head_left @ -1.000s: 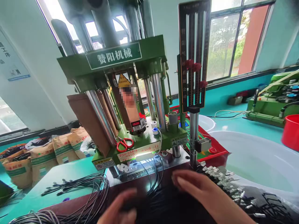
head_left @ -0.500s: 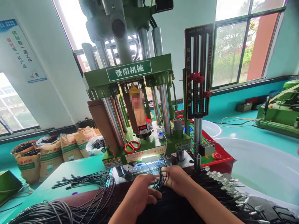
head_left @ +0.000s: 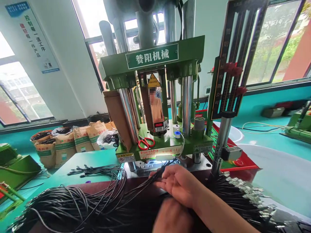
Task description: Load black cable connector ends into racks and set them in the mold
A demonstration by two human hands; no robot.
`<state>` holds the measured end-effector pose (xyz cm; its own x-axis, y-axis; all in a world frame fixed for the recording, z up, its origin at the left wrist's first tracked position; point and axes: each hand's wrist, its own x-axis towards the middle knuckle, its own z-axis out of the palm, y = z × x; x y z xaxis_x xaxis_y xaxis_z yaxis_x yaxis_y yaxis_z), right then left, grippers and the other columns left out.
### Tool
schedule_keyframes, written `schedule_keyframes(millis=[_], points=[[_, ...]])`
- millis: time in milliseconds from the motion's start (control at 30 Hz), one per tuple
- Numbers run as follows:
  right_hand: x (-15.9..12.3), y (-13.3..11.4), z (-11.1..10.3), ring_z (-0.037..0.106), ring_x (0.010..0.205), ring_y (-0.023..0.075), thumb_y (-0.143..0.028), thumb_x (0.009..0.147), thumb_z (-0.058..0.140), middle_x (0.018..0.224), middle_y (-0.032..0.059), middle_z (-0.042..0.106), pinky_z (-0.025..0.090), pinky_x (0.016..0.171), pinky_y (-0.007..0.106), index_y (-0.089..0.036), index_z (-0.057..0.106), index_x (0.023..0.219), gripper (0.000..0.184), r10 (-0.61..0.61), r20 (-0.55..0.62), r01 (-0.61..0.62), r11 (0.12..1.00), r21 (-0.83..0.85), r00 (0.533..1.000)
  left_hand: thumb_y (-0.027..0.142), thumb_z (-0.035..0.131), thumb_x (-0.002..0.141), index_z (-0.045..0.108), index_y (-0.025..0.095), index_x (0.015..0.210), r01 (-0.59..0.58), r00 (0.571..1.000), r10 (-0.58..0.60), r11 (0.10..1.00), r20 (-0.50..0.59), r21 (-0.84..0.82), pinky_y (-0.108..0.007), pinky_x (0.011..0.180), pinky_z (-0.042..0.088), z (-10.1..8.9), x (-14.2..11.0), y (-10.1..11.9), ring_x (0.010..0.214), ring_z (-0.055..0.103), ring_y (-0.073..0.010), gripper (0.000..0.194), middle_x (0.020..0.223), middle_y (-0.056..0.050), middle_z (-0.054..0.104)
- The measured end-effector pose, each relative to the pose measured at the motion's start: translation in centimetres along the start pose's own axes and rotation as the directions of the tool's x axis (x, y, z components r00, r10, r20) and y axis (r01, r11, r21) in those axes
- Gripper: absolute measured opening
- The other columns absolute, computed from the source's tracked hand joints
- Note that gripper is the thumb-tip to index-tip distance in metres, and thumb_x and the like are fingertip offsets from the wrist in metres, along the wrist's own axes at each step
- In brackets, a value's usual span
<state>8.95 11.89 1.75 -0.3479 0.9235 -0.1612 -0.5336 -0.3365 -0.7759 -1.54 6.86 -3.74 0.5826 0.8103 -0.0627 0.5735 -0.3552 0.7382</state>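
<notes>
My right hand (head_left: 181, 184) is closed around a bundle of thin black cables (head_left: 139, 187), in front of the press's metal bed (head_left: 143, 168). Its fingers point left, and the cable ends stick out above them toward the bed. From the hand the bundle trails down to the left. My left hand (head_left: 173, 216), smeared by motion, is low at the bottom edge, just below the right wrist. Its fingers cannot be made out. A large pile of black cables (head_left: 63, 205) lies to the left.
A green press (head_left: 189, 56) with steel columns stands ahead, with red-handled scissors (head_left: 146, 144) on its ledge. To the right are a metal post (head_left: 222, 136), a red control box (head_left: 245, 165) and cables with metal ends (head_left: 255, 194). Paper sacks (head_left: 63, 145) stand at the back left.
My left hand has left the cables by the press and dropped toward me. My right hand keeps the bundle, now gathered and stretched to the left. The view has turned and come closer.
</notes>
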Motion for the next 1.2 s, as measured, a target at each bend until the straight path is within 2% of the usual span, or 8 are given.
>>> schedule_keyframes(millis=[133,267,333,400,600,800,1033,1200], points=[[-1.2,-1.4,-2.6,0.062,0.085,0.0208,-0.012,0.064,0.057,0.083,0.0029,0.070,0.045,0.092,0.039,-0.016,0.067,0.083,0.022,-0.045,0.130,0.108,0.836,-0.538,0.991,0.032,0.042,0.090,0.053,0.021,0.128,0.063,0.995,-0.043,0.971,-0.089,0.229,-0.048,0.108,0.032,-6.5,-1.0,-2.2,0.124,0.048,-0.0298,0.041,0.133,-0.012,0.055],[-3.2,-1.9,-5.7,0.046,0.124,0.0299,-0.034,0.060,0.078,0.138,0.0114,0.051,0.032,0.106,0.042,-0.021,0.051,0.135,0.081,0.084,0.227,0.200,0.251,-0.947,0.970,0.052,0.078,0.058,0.032,0.027,0.143,0.015,0.993,-0.045,0.966,0.113,0.260,-0.043,0.111,0.030,-10.6,-2.7,-3.4,0.132,0.039,-0.0305,0.100,0.146,-0.007,0.042],[-3.7,-1.5,-6.5,0.033,0.134,0.0341,-0.040,0.052,0.083,0.149,0.0153,0.036,0.027,0.110,0.044,-0.021,0.038,0.143,0.104,0.154,0.162,0.148,0.095,-0.984,0.975,0.051,0.082,0.051,0.034,0.026,0.143,0.038,0.982,-0.085,0.963,0.167,0.268,-0.040,0.110,0.031,-11.4,-2.7,-3.4,0.132,0.040,-0.0301,0.106,0.146,-0.008,0.043],[-3.7,-0.9,-6.9,0.028,0.136,0.0355,-0.042,0.052,0.083,0.150,0.0173,0.033,0.025,0.110,0.046,-0.021,0.037,0.144,0.105,0.166,0.092,0.092,0.006,-0.996,0.982,0.047,0.082,0.053,0.044,0.026,0.137,0.071,0.975,-0.124,0.960,0.185,0.270,-0.037,0.106,0.035,-11.8,-2.3,-3.3,0.126,0.047,-0.0288,0.094,0.139,-0.007,0.051],[-3.1,-0.6,-7.0,0.051,0.118,0.0263,-0.033,0.060,0.083,0.126,0.0083,0.059,0.036,0.102,0.036,-0.026,0.058,0.128,0.072,0.049,0.160,0.159,0.026,-0.987,0.986,0.038,0.081,0.060,0.064,0.028,0.111,0.026,0.979,-0.083,0.957,0.186,0.289,-0.030,0.091,0.043,-12.4,-1.7,-3.5,0.107,0.058,-0.0245,0.055,0.112,-0.001,0.066],[-3.8,0.1,-5.1,0.052,0.109,0.0212,-0.027,0.065,0.082,0.117,0.0031,0.058,0.040,0.095,0.030,-0.030,0.066,0.115,0.052,0.005,0.244,0.243,0.077,-0.967,0.970,0.030,0.077,0.068,0.064,0.027,0.109,-0.031,0.987,-0.012,0.964,0.159,0.266,-0.027,0.089,0.041,-12.2,-2.1,-4.0,0.103,0.058,-0.0202,0.043,0.109,0.001,0.064],[-3.7,2.0,-4.4,0.052,0.092,0.0215,-0.028,0.071,0.079,0.097,0.0027,0.062,0.039,0.083,0.034,-0.024,0.073,0.089,0.020,-0.069,0.288,0.277,-0.128,-0.952,0.955,0.027,0.073,0.074,0.068,0.023,0.085,-0.124,0.983,0.084,0.959,0.161,0.255,-0.024,0.079,0.041,-12.0,-2.1,-3.9,0.088,0.056,-0.0152,0.014,0.089,0.002,0.061],[-3.8,2.3,-4.9,0.053,0.085,0.0185,-0.028,0.077,0.074,0.088,-0.0003,0.064,0.036,0.079,0.032,-0.023,0.071,0.082,0.008,-0.087,0.273,0.262,-0.125,-0.957,0.958,0.024,0.068,0.078,0.068,0.022,0.082,-0.116,0.979,0.067,0.961,0.195,0.252,-0.023,0.076,0.041,-11.8,-2.2,-4.0,0.083,0.057,-0.0140,0.005,0.083,0.002,0.062]])
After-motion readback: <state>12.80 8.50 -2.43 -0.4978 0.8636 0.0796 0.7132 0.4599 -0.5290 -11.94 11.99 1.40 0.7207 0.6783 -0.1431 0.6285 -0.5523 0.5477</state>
